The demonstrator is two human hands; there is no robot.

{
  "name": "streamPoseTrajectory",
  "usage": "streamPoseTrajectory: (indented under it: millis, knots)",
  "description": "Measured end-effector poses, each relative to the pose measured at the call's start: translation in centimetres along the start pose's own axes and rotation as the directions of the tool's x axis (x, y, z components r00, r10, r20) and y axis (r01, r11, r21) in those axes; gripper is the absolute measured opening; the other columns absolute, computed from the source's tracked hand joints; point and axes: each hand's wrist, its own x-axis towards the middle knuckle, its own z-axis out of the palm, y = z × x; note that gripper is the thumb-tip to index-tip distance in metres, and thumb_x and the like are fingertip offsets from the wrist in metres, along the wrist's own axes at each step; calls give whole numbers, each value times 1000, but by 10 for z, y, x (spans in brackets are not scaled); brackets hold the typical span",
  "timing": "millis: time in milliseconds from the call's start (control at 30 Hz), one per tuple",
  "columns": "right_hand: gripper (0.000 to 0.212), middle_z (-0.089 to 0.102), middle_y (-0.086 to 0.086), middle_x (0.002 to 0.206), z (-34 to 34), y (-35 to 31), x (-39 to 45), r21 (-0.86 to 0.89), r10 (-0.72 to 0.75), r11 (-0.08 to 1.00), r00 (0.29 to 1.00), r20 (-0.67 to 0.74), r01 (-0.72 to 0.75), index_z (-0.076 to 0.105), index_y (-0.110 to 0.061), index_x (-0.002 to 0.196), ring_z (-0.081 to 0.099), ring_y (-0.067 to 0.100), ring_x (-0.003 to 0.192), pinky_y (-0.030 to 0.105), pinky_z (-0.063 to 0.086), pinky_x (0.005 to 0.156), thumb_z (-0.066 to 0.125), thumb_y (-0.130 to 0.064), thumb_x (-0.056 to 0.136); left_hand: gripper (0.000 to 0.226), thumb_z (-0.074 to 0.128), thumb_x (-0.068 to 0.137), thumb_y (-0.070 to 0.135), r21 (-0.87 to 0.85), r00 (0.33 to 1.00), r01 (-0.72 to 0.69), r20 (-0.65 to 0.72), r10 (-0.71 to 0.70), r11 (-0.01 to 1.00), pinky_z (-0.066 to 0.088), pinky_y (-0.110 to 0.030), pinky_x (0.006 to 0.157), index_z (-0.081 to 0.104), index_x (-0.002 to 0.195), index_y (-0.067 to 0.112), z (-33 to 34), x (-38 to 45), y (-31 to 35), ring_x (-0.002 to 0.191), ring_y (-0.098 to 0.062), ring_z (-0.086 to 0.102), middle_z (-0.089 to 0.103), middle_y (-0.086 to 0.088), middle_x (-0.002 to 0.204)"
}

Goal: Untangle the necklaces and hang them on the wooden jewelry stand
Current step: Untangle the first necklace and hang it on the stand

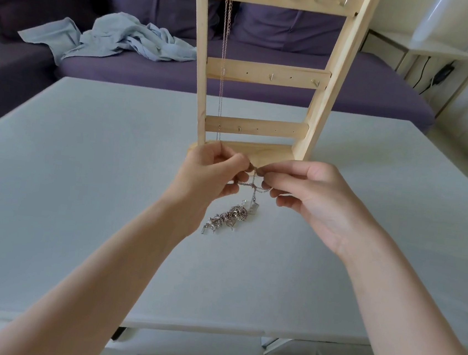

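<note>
1. Head view: a pale grey table (pixel 52 187) stands before a purple sofa (pixel 236 85) with a crumpled light-blue cloth (pixel 120 38) on it. A white side table (pixel 430 53) sits at far right.
2. A wooden stand (pixel 269 74) rises on the table; one thin chain (pixel 224 60) hangs from its top-left hook.
3. The left hand (pixel 213 175) and right hand (pixel 320 198) meet just before the stand's base, fingertips pinching a silver necklace (pixel 255 186).
4. A tangled clump of necklaces (pixel 228 217) dangles beneath, reaching the table.
</note>
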Motion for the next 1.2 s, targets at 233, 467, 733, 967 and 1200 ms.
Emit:
streamPoseTrajectory:
  millis: [233,467,733,967,1200]
  knots:
    - [6,62,-3,61,1,1,0,-21,18,1000,1000,-23,-18,71,-9,76,54,9,61,20,43,60,70,-12,81,18,57,88,1,147,992,-108,81,96,983,45,-15,53,54,75,12,3,-1,-1,52,-3,53,57,6,57]
    - [15,62,-2,66,3,-2,-1,73,109,991,994,22,-110,65,-10,71,55,8,63,16,44,57,61,-7,85,21,53,86,-7,186,976,-201,119,181,962,43,-17,50,46,82,12,6,-3,1,49,-4,49,55,5,65]
    - [14,60,0,59,2,-7,1,296,103,945,986,131,-139,65,-8,69,51,8,54,15,42,51,62,-7,82,24,45,91,-5,-71,982,-134,125,142,988,37,-20,52,37,85,16,8,-5,6,54,-10,44,50,5,68]
    - [10,58,-2,59,0,-4,0,86,96,990,986,135,-109,68,-11,72,50,7,53,15,43,52,67,-6,80,21,56,80,3,-26,988,-145,57,146,989,36,-18,48,40,87,17,8,-4,2,56,-13,42,51,9,63]
    - [10,52,-2,52,-1,-5,-1,135,51,989,999,7,-52,67,-8,75,45,8,49,17,37,50,64,-6,84,12,49,93,7,-152,998,59,46,-52,987,44,-18,50,48,85,16,4,-3,4,53,-10,54,55,2,74]
